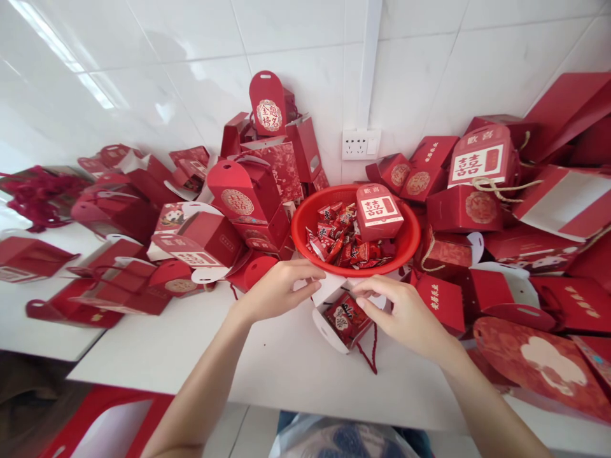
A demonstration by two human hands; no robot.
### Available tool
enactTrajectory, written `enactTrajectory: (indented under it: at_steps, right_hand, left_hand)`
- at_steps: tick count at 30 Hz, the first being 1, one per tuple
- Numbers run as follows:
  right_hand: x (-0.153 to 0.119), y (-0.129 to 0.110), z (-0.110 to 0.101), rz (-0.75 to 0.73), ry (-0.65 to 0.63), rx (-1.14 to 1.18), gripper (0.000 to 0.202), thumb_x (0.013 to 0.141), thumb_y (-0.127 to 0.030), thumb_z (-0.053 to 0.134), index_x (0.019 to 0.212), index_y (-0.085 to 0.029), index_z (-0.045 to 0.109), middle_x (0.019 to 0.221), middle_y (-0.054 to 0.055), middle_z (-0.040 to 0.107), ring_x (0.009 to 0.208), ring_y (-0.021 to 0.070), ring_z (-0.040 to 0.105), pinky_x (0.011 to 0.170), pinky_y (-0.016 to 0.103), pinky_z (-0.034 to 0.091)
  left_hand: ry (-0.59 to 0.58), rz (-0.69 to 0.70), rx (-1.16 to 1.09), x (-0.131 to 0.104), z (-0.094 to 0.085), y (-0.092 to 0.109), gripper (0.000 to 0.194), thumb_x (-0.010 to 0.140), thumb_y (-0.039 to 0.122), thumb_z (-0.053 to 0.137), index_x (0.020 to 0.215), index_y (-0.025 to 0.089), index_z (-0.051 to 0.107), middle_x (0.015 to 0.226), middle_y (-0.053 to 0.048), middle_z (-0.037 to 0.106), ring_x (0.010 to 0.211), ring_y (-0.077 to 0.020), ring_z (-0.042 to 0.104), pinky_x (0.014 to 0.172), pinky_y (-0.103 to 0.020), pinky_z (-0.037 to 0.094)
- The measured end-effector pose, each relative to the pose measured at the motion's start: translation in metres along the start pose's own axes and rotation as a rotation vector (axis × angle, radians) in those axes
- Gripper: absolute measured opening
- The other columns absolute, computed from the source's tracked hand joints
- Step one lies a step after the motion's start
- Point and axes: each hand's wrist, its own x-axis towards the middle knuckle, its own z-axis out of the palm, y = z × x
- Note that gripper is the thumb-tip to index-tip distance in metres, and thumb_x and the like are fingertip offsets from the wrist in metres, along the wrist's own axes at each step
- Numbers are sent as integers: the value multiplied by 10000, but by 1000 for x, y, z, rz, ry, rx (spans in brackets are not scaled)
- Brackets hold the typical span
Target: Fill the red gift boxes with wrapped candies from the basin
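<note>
A small red gift box (pixel 347 319) stands with its top open on the white table in front of me, its pale flaps spread and red wrapped pieces inside. A dark red cord trails from its near side. My left hand (pixel 285 287) is beside the box's left flap, its thumb and fingers apart, with nothing visible between them. My right hand (pixel 400 312) has its thumb and fingertips closed at the box's right edge. Just behind the box is a red plastic basket (pixel 413 247) of wrapped candies (pixel 334 236). A closed red carton (pixel 379 213) rests on the candies.
Many red gift boxes are heaped to the left (pixel 200 238) and right (pixel 465 210); some have cords. Another stack (pixel 248 194) leans near the tiled wall. A power socket (pixel 361 145) is on the wall. The white table's (pixel 281 369) front edge is close to me.
</note>
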Motion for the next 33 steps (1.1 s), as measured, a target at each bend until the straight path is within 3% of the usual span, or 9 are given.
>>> enactTrajectory:
  at_steps: [4,8,13,19,24,25,30,33]
  right_hand:
    - [-23,10,0,30,161,-21,97,928,-283,631,975,-239,703,1007,59,748,888,213,706,797,331,561]
    - [-47,19,6,153,323,-44,158,909,-396,678,952,-246,705,1008,80,716,834,220,686,743,342,575]
    - [-62,18,21,198,350,47,270,905,-454,661,1066,-242,709,1218,115,695,1042,265,701,868,378,592]
    - [-66,16,46,244,384,176,327,924,-432,656,1196,-254,621,1152,79,726,1030,241,709,914,380,579]
    - [-62,19,65,211,484,106,462,910,-396,680,1323,-237,550,1275,112,692,1136,269,682,943,408,572]
    - [-61,20,67,200,476,95,429,916,-386,674,1304,-235,570,1260,110,702,1136,272,684,950,414,570]
    - [-61,23,71,46,437,67,206,958,-310,628,1130,-246,720,1140,97,741,1071,259,712,940,413,585]
    - [-66,25,69,-25,386,30,272,965,-296,612,1206,-263,734,1230,111,723,1144,269,693,966,427,583]
  left_hand:
    - [96,-76,-5,-10,4,-7,251,982,276,562,1141,194,738,1095,-82,735,869,-157,689,822,-283,573]
    - [112,-157,-86,-22,18,-15,337,964,357,613,1255,209,693,1217,-103,694,971,-181,689,858,-315,585]
    - [80,-131,-224,-37,35,-15,442,895,345,710,1315,222,648,1357,-122,660,1217,-253,638,1008,-397,557]
    - [30,-31,-372,-53,37,-2,430,881,325,733,1293,215,681,1325,-140,687,1283,-285,613,1100,-440,494]
    - [-121,7,-426,-60,38,8,882,715,438,874,1498,252,513,1489,-155,568,1323,-330,583,1119,-458,478]
    - [-125,2,-403,-60,41,10,887,703,435,883,1492,259,519,1498,-154,559,1340,-334,567,1130,-466,467]
    - [5,-57,-329,-55,63,16,321,901,374,723,1185,226,717,1340,-138,656,1244,-266,628,1087,-426,501]
    - [118,-89,-293,-50,76,16,342,905,359,717,1212,218,667,1295,-133,644,1206,-246,633,1054,-405,528]
